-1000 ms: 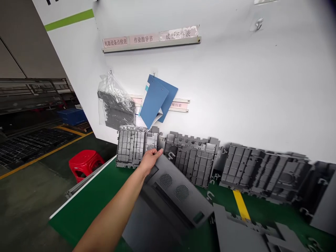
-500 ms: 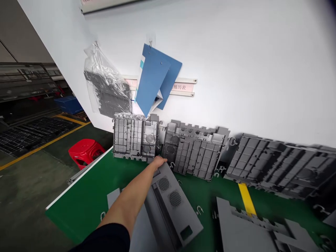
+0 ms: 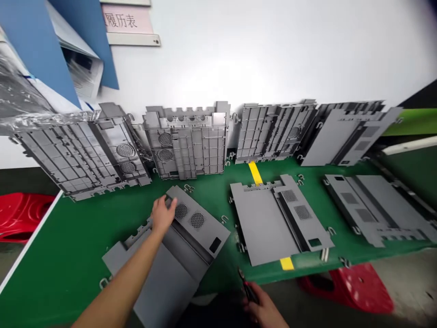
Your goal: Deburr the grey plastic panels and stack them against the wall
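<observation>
Grey plastic panel (image 3: 177,269) runs near-left to far-right under the left hand (image 3: 163,215), its grip spread on the far end; right hand (image 3: 262,310) pinches small cutters (image 3: 247,289).

The right hand (image 3: 263,310) is cut off by the bottom edge, and the small dark tool (image 3: 247,287) in its fingers is too blurred to identify. The left hand (image 3: 163,215) and forearm (image 3: 116,291) cover part of a grey molded plastic panel (image 3: 201,237), whose lower end runs out of frame. A blue folder (image 3: 30,41) and a clear plastic bag (image 3: 17,86) are cropped at the upper left, a red plastic stool (image 3: 20,218) at the left edge. The metal clips (image 3: 223,220) on the green bench (image 3: 78,237) are small — their details are lost.
</observation>
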### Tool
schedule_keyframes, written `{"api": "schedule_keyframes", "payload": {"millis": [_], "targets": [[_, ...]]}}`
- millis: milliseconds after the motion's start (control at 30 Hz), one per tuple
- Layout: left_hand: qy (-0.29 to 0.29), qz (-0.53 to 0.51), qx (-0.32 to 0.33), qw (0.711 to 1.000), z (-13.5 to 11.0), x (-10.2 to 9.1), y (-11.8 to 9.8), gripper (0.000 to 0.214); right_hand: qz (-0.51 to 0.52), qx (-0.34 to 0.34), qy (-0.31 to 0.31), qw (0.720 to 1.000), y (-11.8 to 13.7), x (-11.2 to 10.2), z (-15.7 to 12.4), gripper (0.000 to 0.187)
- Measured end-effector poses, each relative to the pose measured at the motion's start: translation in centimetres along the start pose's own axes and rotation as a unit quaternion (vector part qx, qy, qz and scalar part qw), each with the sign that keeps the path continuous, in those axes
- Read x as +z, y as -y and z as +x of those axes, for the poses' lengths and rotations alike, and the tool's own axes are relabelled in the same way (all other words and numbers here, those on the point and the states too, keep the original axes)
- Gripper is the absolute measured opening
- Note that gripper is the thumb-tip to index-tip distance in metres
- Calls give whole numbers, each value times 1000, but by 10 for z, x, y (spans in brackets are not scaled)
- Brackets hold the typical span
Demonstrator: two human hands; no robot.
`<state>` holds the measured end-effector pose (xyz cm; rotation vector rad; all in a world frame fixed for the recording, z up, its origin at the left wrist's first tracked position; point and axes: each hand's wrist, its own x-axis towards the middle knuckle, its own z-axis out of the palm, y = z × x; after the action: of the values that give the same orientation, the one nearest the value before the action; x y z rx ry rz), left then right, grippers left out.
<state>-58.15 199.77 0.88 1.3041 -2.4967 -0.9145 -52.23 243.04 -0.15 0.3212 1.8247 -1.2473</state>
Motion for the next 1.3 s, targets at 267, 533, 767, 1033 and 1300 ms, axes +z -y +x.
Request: {"api": "schedule_keyframes", "payload": {"millis": [267,533,767,1033,1300], "targets": [[101,251,323,907,-209,29,80,95,16,-87,76,993,38,15,49,46],[63,324,307,893,-200,-12,120,87,-225,-162,33,960,43,21,58,36],[64,239,305,920,-218,12,104,71,-278,-149,39,948,23,28,51,44],[77,228,291,926,-246,37,94,73,-342,-152,37,927,53,22,65,47],[4,191,115,975,-178,35,80,60,-401,-162,50,900,74,24,80,47]]}}
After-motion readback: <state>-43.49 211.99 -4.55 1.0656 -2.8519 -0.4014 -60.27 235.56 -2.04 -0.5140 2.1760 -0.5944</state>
